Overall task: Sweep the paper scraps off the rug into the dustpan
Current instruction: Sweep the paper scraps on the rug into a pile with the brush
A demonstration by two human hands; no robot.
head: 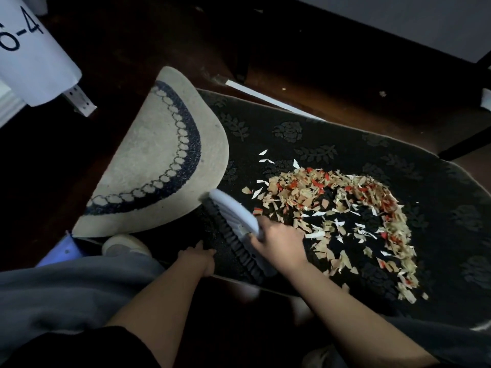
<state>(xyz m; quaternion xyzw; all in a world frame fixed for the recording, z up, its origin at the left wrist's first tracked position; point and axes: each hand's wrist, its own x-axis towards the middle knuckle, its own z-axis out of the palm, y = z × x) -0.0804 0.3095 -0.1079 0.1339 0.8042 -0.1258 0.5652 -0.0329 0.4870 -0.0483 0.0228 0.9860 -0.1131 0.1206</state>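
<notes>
The paper scraps [342, 221] lie in a curved heap on the dark rug [305, 134], just right of the brush [233, 221] gripped by the right hand [279, 243], w/ left hand [198, 257] pressing the rug edge; no dustpan visible.

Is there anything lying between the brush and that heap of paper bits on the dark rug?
Nothing visible. The brush, held by the right hand, sits on the dark rug just left of the paper scraps, with only bare rug between. The dustpan cannot be made out with certainty, so that path is unclear.
</notes>
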